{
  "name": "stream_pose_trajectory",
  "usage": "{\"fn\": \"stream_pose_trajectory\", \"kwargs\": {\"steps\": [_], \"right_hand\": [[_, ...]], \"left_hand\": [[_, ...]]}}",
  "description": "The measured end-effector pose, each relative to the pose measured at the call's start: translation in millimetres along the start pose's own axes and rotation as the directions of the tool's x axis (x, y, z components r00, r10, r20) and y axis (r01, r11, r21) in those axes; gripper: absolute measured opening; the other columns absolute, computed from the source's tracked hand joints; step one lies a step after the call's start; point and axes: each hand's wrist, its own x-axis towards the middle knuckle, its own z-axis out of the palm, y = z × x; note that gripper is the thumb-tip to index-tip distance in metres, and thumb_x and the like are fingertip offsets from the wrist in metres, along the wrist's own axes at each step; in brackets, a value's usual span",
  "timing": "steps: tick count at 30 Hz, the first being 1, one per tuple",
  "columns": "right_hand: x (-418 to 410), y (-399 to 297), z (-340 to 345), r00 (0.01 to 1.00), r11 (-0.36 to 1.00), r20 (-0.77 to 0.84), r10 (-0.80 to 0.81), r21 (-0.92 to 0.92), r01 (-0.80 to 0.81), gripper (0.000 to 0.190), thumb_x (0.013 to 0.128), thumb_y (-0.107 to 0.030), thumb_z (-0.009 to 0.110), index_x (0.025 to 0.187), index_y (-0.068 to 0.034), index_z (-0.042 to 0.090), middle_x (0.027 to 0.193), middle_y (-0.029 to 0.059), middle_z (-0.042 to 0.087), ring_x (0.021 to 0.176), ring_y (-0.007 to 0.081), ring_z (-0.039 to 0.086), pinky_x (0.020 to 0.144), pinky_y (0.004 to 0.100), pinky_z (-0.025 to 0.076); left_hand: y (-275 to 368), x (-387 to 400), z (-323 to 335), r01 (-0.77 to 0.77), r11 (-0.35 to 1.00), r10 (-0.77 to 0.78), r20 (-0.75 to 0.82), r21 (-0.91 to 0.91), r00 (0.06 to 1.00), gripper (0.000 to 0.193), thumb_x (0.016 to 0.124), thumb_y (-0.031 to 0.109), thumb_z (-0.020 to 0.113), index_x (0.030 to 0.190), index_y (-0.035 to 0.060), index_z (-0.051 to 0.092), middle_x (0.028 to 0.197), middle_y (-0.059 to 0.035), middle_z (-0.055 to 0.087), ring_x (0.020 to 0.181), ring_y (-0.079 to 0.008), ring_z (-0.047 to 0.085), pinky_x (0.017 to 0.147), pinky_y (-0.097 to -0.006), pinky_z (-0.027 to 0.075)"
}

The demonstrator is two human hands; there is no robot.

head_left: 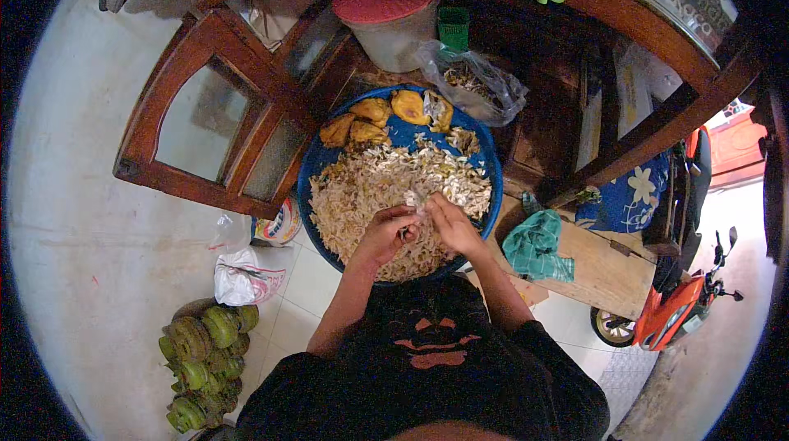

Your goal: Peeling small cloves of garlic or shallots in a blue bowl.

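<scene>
My left hand [389,234] and my right hand [455,225] meet fingertip to fingertip over a large round blue basin [303,207]. Between their fingers is a small pale piece of meat [415,199]; its exact shape is blurred. A broad heap of shredded meat [370,194], apparently chicken, fills the near and middle part of the basin, with whiter shreds on the right. Along its far side lie several yellow-brown cooked chicken pieces [408,107]. A small clump of darker scraps [463,141] sits at the right inner side.
Behind the basin stand a bucket with a red cover [387,22], a green plastic container [453,28] and a clear plastic bag [478,86]. A wooden cabinet door [203,114] hangs open at left. Green gas cylinders [206,361] stand lower left. A green cloth [535,245] lies at right.
</scene>
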Motion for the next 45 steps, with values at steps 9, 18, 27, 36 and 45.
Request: {"fn": "stream_pose_trajectory", "kwargs": {"steps": [9,18,27,36,45], "right_hand": [[-12,-27,-2,0.998,0.987,0.017,-0.058,-0.148,0.060,0.051,0.092,-0.039,0.034,0.122,0.001,0.043,0.125,0.0207,0.045,0.117,0.0322,0.043,0.099,0.0348,0.032],[4,1,-6,0.993,0.995,0.110,-0.031,0.094,0.021,0.036,0.093,-0.033,0.034,0.106,-0.003,0.050,0.090,0.0141,0.055,0.087,0.0254,0.053,0.079,0.0342,0.041],[6,-29,-5,0.982,0.747,-0.148,0.114,0.665,0.014,0.033,0.095,-0.038,0.031,0.085,-0.009,0.043,0.046,-0.0003,0.035,0.035,0.0094,0.031,0.035,0.0233,0.026],[-5,-16,12,0.959,0.975,-0.183,-0.215,-0.091,0.202,0.048,0.091,-0.035,0.039,0.132,-0.011,0.030,0.091,0.0182,0.061,0.083,0.0339,0.059,0.075,0.0422,0.045],[6,-15,4,0.999,0.916,-0.053,-0.007,-0.401,-0.015,0.034,0.091,-0.032,0.035,0.116,-0.009,0.041,0.079,0.0272,0.057,0.074,0.0451,0.055,0.068,0.0516,0.044]], "left_hand": [[13,-2,1,-0.031,0.954,0.045,-0.041,0.297,0.998,0.012,0.078,0.014,0.065,0.080,0.0032,0.060,0.072,-0.0002,0.056,0.061,-0.0066,0.049,0.051,-0.0217,0.038],[31,-3,4,-0.299,0.675,0.134,0.286,0.675,0.949,0.022,0.078,0.021,0.066,0.088,0.0009,0.063,0.077,0.0001,0.059,0.073,-0.0053,0.050,0.062,-0.0226,0.041],[26,0,3,-0.101,0.929,0.132,-0.062,0.357,0.989,0.018,0.079,0.016,0.064,0.090,0.0038,0.058,0.078,0.0010,0.055,0.070,-0.0088,0.051,0.062,-0.0235,0.040],[19,4,18,-0.257,0.961,0.273,-0.197,0.107,0.941,0.016,0.079,0.007,0.060,0.093,-0.0014,0.059,0.082,-0.0053,0.061,0.068,-0.0113,0.054,0.063,-0.0255,0.044],[-5,13,-1,-0.505,0.506,0.593,0.143,0.699,0.792,0.010,0.077,0.001,0.062,0.086,0.0000,0.063,0.071,-0.0053,0.061,0.063,-0.0092,0.055,0.059,-0.0228,0.043]]}}
